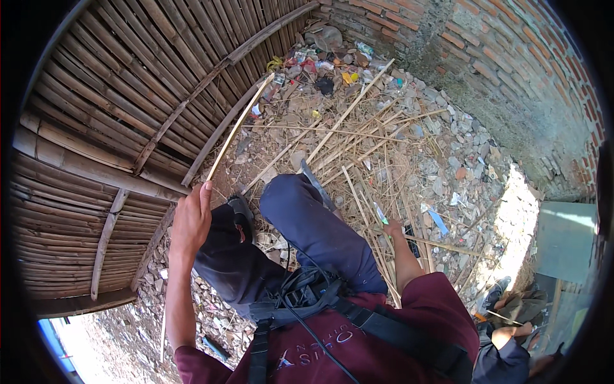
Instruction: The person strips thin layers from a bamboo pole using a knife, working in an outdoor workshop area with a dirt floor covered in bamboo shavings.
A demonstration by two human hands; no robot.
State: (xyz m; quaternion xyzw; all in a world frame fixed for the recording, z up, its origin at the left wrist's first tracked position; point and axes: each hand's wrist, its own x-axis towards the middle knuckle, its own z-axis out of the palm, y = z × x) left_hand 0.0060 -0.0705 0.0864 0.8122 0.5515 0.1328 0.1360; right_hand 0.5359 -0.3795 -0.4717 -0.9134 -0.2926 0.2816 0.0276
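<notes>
My left hand (194,214) is closed round the lower end of a pale split bamboo strip (240,128), which rises up and to the right beside the bamboo wall. Low on my right side, my right hand (394,229) grips a small knife (380,212) with a light blade and a bit of green at the handle. Its blade points up and left, apart from the strip. By my bent knee (288,192) a grey, flat, blade-like thing (313,184) shows, partly hidden by the trouser leg.
Several bamboo strips (348,112) lie over rubble and shavings. A bamboo-slat wall (128,96) stands left, a brick wall (505,70) right. Litter (326,64) fills the far corner. At lower right another person's hand (521,329) holds a thin stick, near a greenish panel (566,240).
</notes>
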